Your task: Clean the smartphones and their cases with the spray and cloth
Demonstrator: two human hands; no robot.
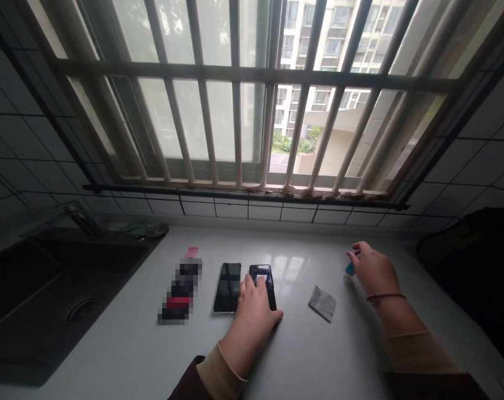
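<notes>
My left hand (252, 311) lies on a dark phone case (262, 278) on the white counter, fingers curled over its lower half. A black phone (227, 286) lies flat just left of it. My right hand (371, 266) is further right, fingers pinched on a small blue object (349, 269) at the counter surface. A grey cloth square (322, 303) lies between the two hands.
A blurred-out dark item (180, 291) and a pink slip (191, 251) lie left of the phone. A dark sink (48, 294) with a tap fills the left. A black bag (472, 266) sits at the right. A barred window (252, 100) stands behind the counter (302, 355).
</notes>
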